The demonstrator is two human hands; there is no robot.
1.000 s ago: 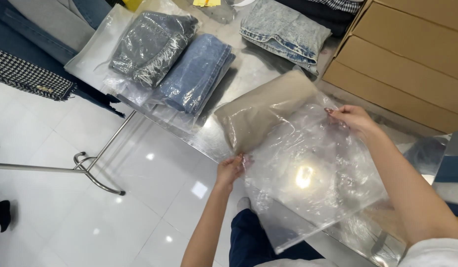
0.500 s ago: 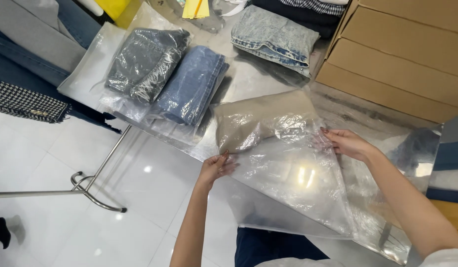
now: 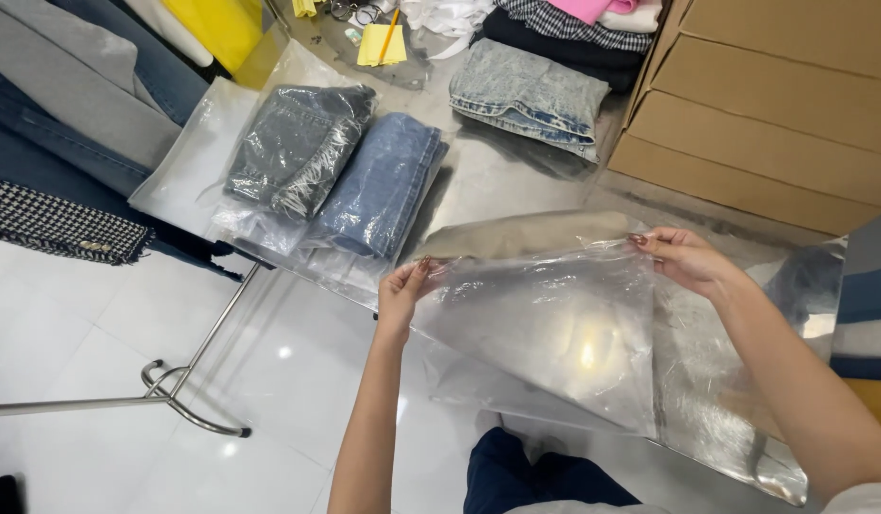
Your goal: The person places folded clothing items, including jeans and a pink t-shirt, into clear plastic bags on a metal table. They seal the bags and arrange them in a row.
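Note:
My left hand [image 3: 403,288] pinches the left top corner of a clear plastic bag [image 3: 545,328], and my right hand [image 3: 685,260] pinches its right top corner. The bag hangs lifted between them over the shiny metal table [image 3: 516,181]. Behind the bag's open edge lies a folded beige garment [image 3: 526,233] on the table, partly hidden by the plastic.
Two bagged folded jeans, dark grey [image 3: 293,152] and blue [image 3: 383,186], lie at the left of the table. Loose folded light denim [image 3: 526,95] sits behind, with stacked clothes [image 3: 574,24]. Cardboard boxes [image 3: 773,105] stand at right. A metal rack foot [image 3: 174,390] is on the white floor.
The bag, earlier lying over the beige garment, has been pulled back and lifted up by both hands; the garment now lies mostly uncovered behind it.

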